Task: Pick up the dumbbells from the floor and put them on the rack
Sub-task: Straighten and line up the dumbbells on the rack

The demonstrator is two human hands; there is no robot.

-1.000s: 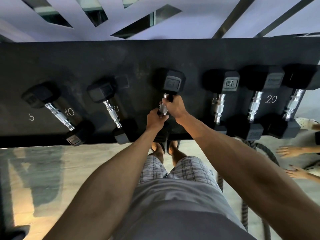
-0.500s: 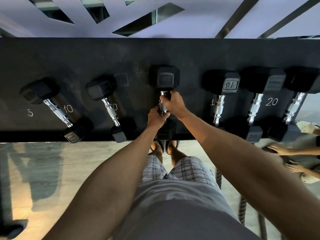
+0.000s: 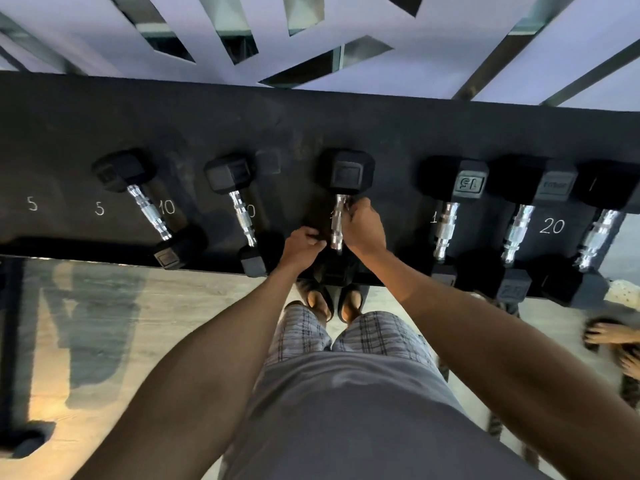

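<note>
Near edge of rack (image 3: 311, 123) runs just below both hands. Just left of the handle, left hand (image 3: 304, 242) is a fist, empty; right hand (image 3: 363, 226) grips the dumbbell (image 3: 348, 171) handle. Dumbbell lies on rack, long axis near-to-far; open gaps to neighbouring dumbbells (image 3: 242, 216) either side.

Black hex-headed dumbbells with chrome handles (image 3: 446, 220): six. Long black rack shelf (image 3: 311, 126): one. White chalked numerals (image 3: 551, 226) legible in full: four; partly hidden: at least two more. Sandalled feet (image 3: 350, 303): two. Wearer's bare hands: two, left hand (image 3: 304, 242) and right hand (image 3: 363, 225). Another person's blurred hands (image 3: 602, 332): two.
</note>
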